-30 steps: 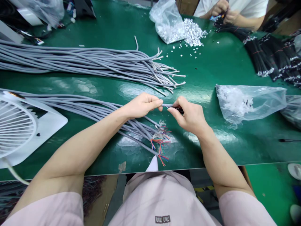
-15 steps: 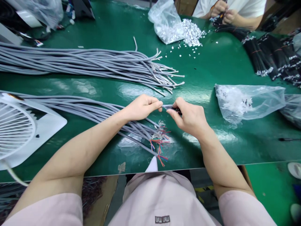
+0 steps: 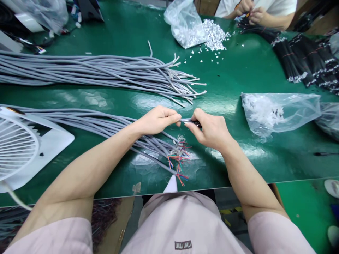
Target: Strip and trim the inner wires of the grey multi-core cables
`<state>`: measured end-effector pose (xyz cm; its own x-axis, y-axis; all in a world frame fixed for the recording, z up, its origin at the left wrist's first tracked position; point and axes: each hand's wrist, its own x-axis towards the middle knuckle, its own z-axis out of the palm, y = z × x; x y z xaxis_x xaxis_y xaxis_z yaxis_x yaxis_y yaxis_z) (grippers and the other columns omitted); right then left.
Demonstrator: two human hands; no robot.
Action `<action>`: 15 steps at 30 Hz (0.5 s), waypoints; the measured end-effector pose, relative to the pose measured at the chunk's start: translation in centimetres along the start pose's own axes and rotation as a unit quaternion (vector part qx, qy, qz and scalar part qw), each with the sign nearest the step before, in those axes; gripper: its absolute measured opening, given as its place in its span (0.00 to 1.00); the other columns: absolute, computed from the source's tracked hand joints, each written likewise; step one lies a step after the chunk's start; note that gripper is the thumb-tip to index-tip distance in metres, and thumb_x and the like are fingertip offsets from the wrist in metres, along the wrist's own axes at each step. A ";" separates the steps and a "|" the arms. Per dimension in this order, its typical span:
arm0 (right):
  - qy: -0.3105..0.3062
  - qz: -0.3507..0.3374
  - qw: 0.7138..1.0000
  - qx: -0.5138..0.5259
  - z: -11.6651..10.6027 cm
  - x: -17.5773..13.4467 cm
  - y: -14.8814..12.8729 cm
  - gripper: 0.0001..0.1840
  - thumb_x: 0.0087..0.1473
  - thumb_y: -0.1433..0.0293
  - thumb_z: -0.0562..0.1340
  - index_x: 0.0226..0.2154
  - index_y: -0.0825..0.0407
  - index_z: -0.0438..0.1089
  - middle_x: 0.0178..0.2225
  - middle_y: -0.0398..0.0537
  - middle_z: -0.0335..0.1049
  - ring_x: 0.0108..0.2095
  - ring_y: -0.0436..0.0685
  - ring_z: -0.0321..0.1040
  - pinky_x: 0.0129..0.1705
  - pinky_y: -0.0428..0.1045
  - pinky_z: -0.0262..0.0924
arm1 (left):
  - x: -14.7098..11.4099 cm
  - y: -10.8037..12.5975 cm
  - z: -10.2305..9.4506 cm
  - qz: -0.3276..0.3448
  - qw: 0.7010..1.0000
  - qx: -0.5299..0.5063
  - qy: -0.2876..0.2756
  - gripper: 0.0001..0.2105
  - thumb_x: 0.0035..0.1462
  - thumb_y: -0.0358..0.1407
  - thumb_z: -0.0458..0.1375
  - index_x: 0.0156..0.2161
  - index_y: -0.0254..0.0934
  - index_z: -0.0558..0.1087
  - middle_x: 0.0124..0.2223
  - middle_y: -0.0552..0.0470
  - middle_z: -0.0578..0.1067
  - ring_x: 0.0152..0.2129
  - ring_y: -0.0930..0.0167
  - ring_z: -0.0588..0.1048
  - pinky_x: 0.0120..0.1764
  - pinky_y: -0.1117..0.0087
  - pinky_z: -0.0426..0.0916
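The left hand had its grip clamped on a gray cable, the right hand on a dark tool just beside. Below the grip lay stripped cables; beyond it, a gray bundle.

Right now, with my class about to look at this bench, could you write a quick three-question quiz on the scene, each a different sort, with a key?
1. True or false: coloured wires show at the ends of the nearer grey cables.

2. Order from left to right in the picture: clear bag of white pieces, right hand, white fan, left hand.

3. Multiple choice: what colour is the top of the co-worker across the table? A black; B white; C green.

Key: 1 true; 2 white fan, left hand, right hand, clear bag; 3 B.
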<state>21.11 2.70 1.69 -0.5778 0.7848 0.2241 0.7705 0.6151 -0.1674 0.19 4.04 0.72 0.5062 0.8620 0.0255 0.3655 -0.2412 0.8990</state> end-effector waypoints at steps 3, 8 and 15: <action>-0.003 -0.009 0.999 0.038 0.1 0.2 0.3 0.14 0.60 0.58 0.53 0.34 0.52 0.64 0.26 0.45 0.69 0.25 0.53 0.62 0.26 0.48 0.42 | -0.1 0.1 -0.1 -0.007 1.000 -0.028 -0.009 0.19 0.57 0.46 0.54 0.26 0.30 0.75 0.16 0.59 0.54 0.15 0.78 0.52 0.20 0.75 0.49; -0.001 -0.030 0.992 0.119 0.3 0.4 1.0 0.13 0.58 0.59 0.56 0.32 0.52 0.63 0.24 0.42 0.67 0.23 0.50 0.58 0.27 0.46 0.44 | -0.2 -0.2 -0.4 -0.031 0.995 -0.091 -0.035 0.21 0.56 0.49 0.55 0.28 0.29 0.75 0.15 0.60 0.51 0.14 0.79 0.49 0.18 0.75 0.45; 0.009 -0.055 0.975 0.214 0.4 0.6 2.0 0.12 0.57 0.61 0.58 0.28 0.52 0.62 0.22 0.39 0.62 0.22 0.47 0.55 0.26 0.45 0.45 | -0.2 -0.5 -0.5 -0.055 0.988 -0.132 -0.056 0.21 0.56 0.49 0.56 0.28 0.29 0.74 0.15 0.60 0.52 0.14 0.80 0.48 0.17 0.75 0.43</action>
<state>22.19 4.39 1.10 -0.6428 0.7129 0.2805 0.5181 0.6742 -0.5263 -0.47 4.18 0.48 0.5634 0.8182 -0.1145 0.2145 -0.0110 0.9767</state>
